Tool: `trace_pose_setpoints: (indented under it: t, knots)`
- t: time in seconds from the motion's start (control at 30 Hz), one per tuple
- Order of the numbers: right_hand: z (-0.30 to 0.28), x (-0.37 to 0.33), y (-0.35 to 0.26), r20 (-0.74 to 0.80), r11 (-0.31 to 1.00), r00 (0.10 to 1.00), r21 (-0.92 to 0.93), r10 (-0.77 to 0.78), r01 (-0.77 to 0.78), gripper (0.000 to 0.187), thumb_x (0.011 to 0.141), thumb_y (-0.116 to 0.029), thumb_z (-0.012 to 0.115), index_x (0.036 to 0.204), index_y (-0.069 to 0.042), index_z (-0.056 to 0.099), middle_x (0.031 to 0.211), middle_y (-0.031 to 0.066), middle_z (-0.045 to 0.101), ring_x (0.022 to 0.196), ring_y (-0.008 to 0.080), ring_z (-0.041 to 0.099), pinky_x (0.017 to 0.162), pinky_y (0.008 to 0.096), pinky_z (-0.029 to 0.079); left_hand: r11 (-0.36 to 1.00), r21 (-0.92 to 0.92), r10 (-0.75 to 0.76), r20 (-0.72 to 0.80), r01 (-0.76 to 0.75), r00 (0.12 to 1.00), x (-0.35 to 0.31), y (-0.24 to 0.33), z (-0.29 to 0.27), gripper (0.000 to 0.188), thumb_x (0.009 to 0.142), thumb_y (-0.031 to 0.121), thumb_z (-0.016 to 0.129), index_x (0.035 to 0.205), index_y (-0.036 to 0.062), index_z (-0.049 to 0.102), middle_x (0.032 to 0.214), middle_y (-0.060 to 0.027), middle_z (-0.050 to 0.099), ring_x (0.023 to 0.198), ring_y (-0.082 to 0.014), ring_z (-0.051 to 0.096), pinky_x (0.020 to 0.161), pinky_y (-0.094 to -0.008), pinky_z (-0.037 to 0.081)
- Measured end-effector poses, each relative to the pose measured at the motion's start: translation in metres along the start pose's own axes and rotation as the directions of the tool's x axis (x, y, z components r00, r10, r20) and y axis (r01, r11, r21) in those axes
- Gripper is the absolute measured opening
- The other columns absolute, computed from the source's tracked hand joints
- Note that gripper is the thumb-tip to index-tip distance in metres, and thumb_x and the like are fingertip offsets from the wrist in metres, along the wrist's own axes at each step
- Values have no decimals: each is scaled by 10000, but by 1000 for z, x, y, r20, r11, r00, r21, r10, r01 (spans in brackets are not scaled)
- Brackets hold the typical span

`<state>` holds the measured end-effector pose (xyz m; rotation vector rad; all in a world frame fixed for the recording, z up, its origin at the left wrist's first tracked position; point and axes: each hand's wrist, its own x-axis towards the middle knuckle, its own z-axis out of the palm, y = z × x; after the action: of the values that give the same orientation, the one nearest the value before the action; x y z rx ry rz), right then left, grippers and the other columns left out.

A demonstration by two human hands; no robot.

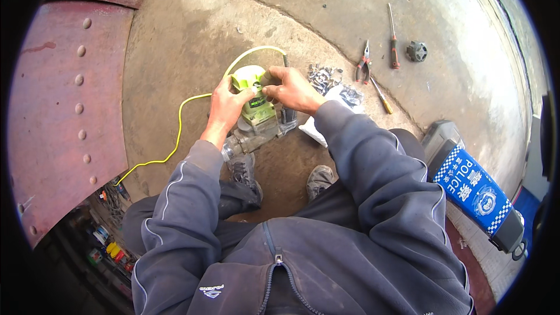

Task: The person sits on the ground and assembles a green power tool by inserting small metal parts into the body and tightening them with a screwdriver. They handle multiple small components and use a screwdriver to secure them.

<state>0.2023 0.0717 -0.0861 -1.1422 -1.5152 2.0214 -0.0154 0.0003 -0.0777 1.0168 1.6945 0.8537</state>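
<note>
A power tool with a lime-green housing (256, 115) and a dusty grey metal body (256, 138) stands on the floor between my shoes. My left hand (226, 105) is closed at the left side of the green housing, thumb near its top. From the right, my right hand (296, 92) reaches over the same housing with curled fingers pressed together. Whatever lies between those fingertips is too small to make out. A yellow-green power cord (181, 118) loops behind the tool and runs off to the left.
Small metal pieces (324, 77) and a clear plastic bag (350, 97) lie right of the tool. Beyond are pliers (364, 69), a red-handled screwdriver (394, 52), a yellow-handled screwdriver (382, 98) and a round grey part (417, 51). A riveted red metal panel (70, 81) borders the left; a blue-and-white panel (475, 189) lies right.
</note>
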Motion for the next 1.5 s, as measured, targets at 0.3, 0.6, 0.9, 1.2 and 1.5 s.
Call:
trace_pose_setpoints:
  t: [0.3,0.6,0.9,1.2,1.5]
  knots:
    - [-5,-3,20,-134,986,990,-167,-50,27,232,955,-78,741,1151,46,746,1003,217,806,923,280,791,846,427,616,999,47,1,-50,1,999,5,-2,5,516,898,259,839,1272,-78,721,1182,-182,807,1064,-230,769,949,-379,586]
    - [-30,-12,47,-450,884,891,-437,-53,-168,294,923,-175,712,1127,26,780,1055,322,779,1066,489,755,973,546,583,987,160,6,-59,4,998,21,0,6,483,888,264,813,1207,-93,751,1106,-184,824,1004,-231,776,910,-378,583]
    - [-109,-33,93,-823,814,564,-280,71,-510,289,931,-149,649,1138,-1,786,1150,322,775,1139,487,743,1009,551,564,976,213,-29,-58,41,998,36,-8,8,501,881,315,809,1182,-84,787,1065,-194,830,972,-241,786,888,-392,590]
    - [-149,-62,132,-879,798,464,-199,111,-569,285,963,-162,660,1181,-28,785,1177,294,778,1148,461,746,1006,537,576,969,244,-10,-67,27,998,39,-3,7,526,868,343,811,1148,-102,790,1043,-213,829,977,-266,790,886,-403,583]
    - [-67,-60,118,-166,623,978,-753,127,-209,318,997,-276,678,1223,-71,766,1172,239,792,1113,439,761,978,534,600,967,251,-13,-67,29,998,41,-8,3,527,884,347,805,1167,-98,794,1063,-204,834,977,-254,791,893,-394,586]
